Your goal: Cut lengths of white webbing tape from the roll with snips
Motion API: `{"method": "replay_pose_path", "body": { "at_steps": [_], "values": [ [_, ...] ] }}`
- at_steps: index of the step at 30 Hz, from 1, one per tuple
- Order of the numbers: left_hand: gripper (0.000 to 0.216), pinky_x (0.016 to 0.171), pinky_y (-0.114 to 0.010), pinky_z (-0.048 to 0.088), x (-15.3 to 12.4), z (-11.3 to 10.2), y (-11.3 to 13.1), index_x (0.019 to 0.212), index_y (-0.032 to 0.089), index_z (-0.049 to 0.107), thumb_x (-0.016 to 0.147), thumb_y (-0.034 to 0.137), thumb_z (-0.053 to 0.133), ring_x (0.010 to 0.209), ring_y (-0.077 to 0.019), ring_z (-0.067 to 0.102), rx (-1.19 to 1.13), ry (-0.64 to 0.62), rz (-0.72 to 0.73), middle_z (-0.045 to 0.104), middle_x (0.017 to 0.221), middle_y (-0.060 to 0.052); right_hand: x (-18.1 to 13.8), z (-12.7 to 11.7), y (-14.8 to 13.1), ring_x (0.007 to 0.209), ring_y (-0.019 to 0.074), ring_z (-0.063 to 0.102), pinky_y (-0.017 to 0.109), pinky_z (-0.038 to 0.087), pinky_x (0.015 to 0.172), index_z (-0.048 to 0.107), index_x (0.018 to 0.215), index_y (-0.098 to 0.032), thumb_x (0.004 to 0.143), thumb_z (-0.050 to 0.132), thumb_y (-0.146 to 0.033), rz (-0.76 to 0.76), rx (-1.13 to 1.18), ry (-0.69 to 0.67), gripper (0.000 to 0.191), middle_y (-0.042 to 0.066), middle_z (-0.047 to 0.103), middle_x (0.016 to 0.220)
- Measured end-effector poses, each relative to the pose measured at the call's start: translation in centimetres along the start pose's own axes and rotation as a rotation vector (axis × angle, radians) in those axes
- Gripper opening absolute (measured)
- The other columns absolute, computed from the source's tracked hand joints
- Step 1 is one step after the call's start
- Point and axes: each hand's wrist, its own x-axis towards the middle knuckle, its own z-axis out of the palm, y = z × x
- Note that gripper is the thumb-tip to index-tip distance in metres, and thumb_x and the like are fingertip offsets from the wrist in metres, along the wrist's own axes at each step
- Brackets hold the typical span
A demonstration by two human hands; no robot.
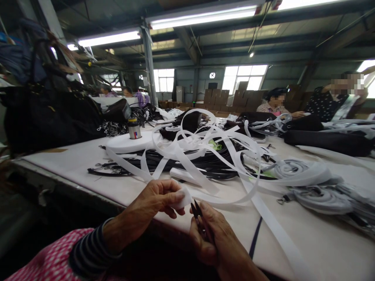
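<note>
Over the near edge of the table (76,160), the left hand (155,201) pinched a thin white fabric piece (185,196) between thumb and fingers; the right hand (221,230), fingers curled, gripped dark metal snips (200,223), blades slightly parted.

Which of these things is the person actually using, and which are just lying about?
Seemingly in use:
- white strip, pinched in the left hand
- small snips, held in the right hand
- probably the loose white tape

Apparently just lying about:
- metal flask
- black straps
- coiled pale straps
- black bags at left
</note>
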Motion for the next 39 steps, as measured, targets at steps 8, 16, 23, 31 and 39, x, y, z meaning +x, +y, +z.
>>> {"method": "replay_pose_path", "body": {
  "at_steps": [8, 16, 23, 31, 39],
  "values": [
    [0.037, 0.069, -0.025, 0.052, 0.1, 0.2, -0.2, 0.088, 0.011, 0.072, 0.084, 0.047, 0.082, 0.072, -0.0160, 0.067, 0.005, -0.046, 0.003, 0.071, 0.078, -0.004, 0.4, 0.2, 0.2, 0.040, 0.0019, 0.022, 0.017, 0.016, 0.039, 0.054, 0.098, -0.016, 0.098, 0.053, -0.072, 0.014, 0.079, 0.013, 0.056, -0.006, 0.050, 0.056],
    [0.037, 0.064, -0.024, 0.052, 0.1, -0.3, -0.5, 0.086, 0.012, 0.071, 0.084, 0.047, 0.082, 0.064, -0.0140, 0.067, -0.032, -0.088, -0.010, 0.072, 0.072, -0.003, 0.5, 0.2, 0.2, 0.038, 0.0012, 0.021, 0.016, 0.015, 0.038, 0.050, 0.102, -0.020, 0.096, 0.061, -0.068, 0.062, 0.123, -0.032, 0.050, -0.009, 0.047, 0.054],
    [0.035, 0.063, -0.023, 0.051, 0.2, -0.8, -0.4, 0.086, 0.011, 0.073, 0.084, 0.045, 0.083, 0.064, -0.0139, 0.067, 0.017, -0.090, 0.006, 0.073, 0.072, -0.004, 0.6, 0.1, 0.7, 0.036, 0.0008, 0.019, 0.015, 0.015, 0.036, 0.052, 0.099, -0.018, 0.097, 0.061, -0.064, 0.103, 0.181, -0.073, 0.047, -0.008, 0.048, 0.054],
    [0.035, 0.064, -0.023, 0.051, 0.3, -0.8, -0.5, 0.085, 0.012, 0.074, 0.084, 0.045, 0.083, 0.064, -0.0136, 0.066, 0.036, -0.084, 0.023, 0.072, 0.073, -0.004, 0.3, 0.0, 1.0, 0.037, 0.0009, 0.018, 0.015, 0.014, 0.036, 0.050, 0.099, -0.019, 0.100, 0.059, -0.060, 0.099, 0.208, -0.071, 0.042, -0.009, 0.046, 0.054],
    [0.034, 0.063, -0.024, 0.050, 0.2, -1.3, -0.4, 0.085, 0.012, 0.073, 0.082, 0.043, 0.085, 0.064, -0.0145, 0.066, 0.024, -0.172, -0.069, 0.073, 0.073, -0.005, 0.6, 0.2, 1.2, 0.037, 0.0006, 0.019, 0.015, 0.014, 0.037, 0.049, 0.099, -0.019, 0.099, 0.061, -0.062, 0.119, 0.235, -0.092, 0.045, -0.008, 0.050, 0.056]
  ]
}}
